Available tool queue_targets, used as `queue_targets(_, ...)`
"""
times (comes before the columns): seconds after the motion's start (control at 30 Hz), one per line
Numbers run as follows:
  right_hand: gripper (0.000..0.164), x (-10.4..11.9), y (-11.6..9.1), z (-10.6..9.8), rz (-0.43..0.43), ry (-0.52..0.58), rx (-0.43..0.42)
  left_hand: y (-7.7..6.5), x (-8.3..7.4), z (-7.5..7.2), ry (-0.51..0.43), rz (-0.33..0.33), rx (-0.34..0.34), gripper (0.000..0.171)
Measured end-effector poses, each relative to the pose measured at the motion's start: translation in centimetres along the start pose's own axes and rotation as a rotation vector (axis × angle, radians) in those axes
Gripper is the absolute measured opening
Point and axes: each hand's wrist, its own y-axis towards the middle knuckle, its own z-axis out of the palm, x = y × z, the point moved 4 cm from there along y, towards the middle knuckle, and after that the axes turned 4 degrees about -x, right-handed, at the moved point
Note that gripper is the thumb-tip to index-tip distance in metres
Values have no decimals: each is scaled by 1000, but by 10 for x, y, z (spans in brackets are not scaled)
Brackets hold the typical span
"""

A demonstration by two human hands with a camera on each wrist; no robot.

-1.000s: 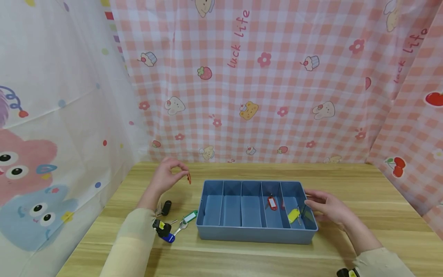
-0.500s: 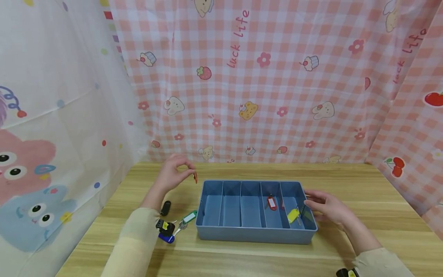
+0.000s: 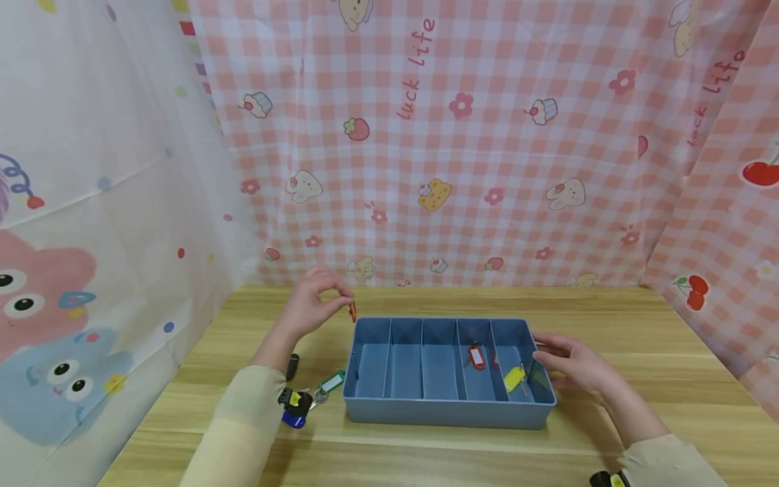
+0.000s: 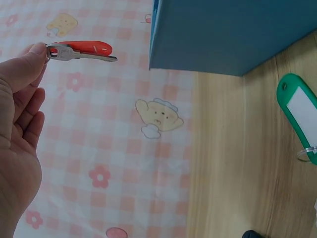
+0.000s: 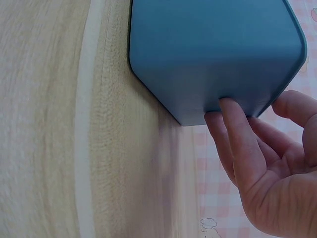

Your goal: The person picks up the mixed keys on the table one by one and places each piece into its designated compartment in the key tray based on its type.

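Note:
My left hand [image 3: 310, 308] pinches a key [image 4: 64, 53] with an orange-red key tag [image 4: 101, 48] between thumb and fingertips. It hovers just beyond the left back corner of a blue divided box [image 3: 450, 414]. At the box's right end, my right hand [image 3: 575, 365] holds the wall, fingers against the outside and thumb at the rim. A red key tag [image 3: 477, 357] lies in the second compartment from the right. The rightmost compartment has a yellow key tag [image 3: 514, 379] with a key. No items show in the three left compartments.
Left of the box, a green key tag [image 3: 332, 382], a blue key tag [image 3: 294, 421] and a black fob [image 3: 292, 366] lie on the wooden table [image 3: 402, 450], partly hidden by my left arm. A pink checked curtain [image 3: 450, 149] hangs behind.
My left hand has moved right, carrying the key with the orange-red tag toward the box's back left corner. The right hand stays on the box's right end.

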Motion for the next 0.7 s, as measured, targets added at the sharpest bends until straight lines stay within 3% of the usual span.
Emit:
queue_targets(0.27,65,0,0,0,7,2,-5,5,-12,5,35,45,4,13)
queue_targets(0.7,65,0,0,0,6,20,6,16,-32,15,5,96,44,10)
